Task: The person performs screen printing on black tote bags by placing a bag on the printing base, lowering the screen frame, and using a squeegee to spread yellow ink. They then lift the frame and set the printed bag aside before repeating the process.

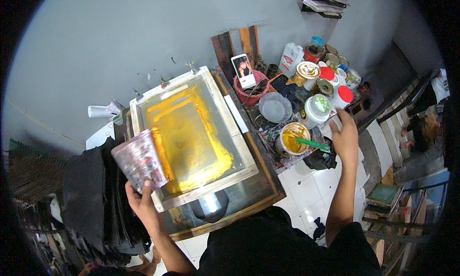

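My left hand [143, 206] is closed on a paint-stained squeegee [138, 160], with the thumb on its face and yellow ink along its right edge. The squeegee is tilted over the left side of a white-framed printing screen [243, 173], whose mesh carries a thick rectangle of yellow ink [191, 132]. Off to the right, my right hand [346, 135] has its fingers apart and holds nothing. It is beside a white tub of yellow ink [286, 146], from which a green spatula [312, 143] sticks out. A white lidded tub [315, 112] stands just left of the right fingertips.
Several paint cans and jars [324, 87] crowd the side table behind a grey bowl [275, 107]. A phone [244, 71] leans in a pink basin [252, 95]. Black fabric [91, 194] hangs in a stack at the left. A black bag [322, 157] is below the ink tub.
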`<move>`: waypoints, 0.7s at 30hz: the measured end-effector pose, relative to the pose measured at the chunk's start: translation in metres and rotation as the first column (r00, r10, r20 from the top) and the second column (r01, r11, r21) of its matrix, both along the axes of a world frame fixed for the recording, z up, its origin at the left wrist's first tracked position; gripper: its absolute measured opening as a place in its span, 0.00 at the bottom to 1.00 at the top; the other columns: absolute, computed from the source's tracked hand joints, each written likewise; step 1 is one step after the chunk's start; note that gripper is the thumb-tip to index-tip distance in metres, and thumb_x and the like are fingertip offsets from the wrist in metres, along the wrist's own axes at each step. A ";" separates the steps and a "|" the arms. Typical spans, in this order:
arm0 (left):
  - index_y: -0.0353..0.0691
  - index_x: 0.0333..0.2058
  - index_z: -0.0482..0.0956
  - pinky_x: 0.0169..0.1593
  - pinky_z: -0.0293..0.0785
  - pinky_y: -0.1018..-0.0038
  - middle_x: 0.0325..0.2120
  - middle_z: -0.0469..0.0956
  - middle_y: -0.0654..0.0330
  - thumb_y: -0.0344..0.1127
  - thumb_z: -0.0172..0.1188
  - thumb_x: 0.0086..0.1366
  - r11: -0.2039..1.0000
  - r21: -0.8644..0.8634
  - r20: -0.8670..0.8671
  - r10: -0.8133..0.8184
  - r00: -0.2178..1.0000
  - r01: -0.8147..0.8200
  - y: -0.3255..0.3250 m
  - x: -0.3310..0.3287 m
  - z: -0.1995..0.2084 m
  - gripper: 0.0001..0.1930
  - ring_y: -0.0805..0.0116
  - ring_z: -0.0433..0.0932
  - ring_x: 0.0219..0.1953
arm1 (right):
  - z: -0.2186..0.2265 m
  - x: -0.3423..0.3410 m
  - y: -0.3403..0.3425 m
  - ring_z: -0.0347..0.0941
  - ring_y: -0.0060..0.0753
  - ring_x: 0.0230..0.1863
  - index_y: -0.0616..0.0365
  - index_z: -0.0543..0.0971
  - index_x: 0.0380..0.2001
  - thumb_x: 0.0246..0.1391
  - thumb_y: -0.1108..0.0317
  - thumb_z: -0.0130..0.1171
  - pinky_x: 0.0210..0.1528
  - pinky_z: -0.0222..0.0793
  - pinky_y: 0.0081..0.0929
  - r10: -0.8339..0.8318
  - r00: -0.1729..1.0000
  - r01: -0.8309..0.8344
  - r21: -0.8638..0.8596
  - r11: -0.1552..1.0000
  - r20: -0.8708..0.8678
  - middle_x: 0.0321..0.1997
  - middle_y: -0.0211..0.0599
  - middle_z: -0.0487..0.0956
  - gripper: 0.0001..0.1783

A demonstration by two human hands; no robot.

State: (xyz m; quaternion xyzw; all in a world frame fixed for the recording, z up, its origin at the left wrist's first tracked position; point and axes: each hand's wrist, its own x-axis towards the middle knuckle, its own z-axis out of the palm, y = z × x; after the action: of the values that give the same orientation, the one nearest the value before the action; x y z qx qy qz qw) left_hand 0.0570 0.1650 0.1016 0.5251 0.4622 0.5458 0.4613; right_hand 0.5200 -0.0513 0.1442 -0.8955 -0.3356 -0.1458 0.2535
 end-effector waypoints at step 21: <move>0.39 0.63 0.69 0.65 0.71 0.57 0.60 0.74 0.57 0.37 0.60 0.73 0.979 -0.178 0.447 -0.010 0.894 0.101 -0.026 0.072 -0.018 0.23 0.61 0.74 0.60 | -0.131 0.034 -0.016 0.80 0.35 0.36 0.60 0.82 0.46 0.61 0.71 0.64 0.39 0.75 0.30 0.301 0.881 -0.208 0.273 0.939 -0.365 0.38 0.40 0.83 0.11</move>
State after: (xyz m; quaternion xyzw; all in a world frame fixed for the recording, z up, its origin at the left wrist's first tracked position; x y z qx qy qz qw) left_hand 0.1289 0.1392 0.0839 0.3516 0.3811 0.5893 0.6196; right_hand 0.5535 -0.0671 0.0131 -0.8192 -0.3729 0.0384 0.4341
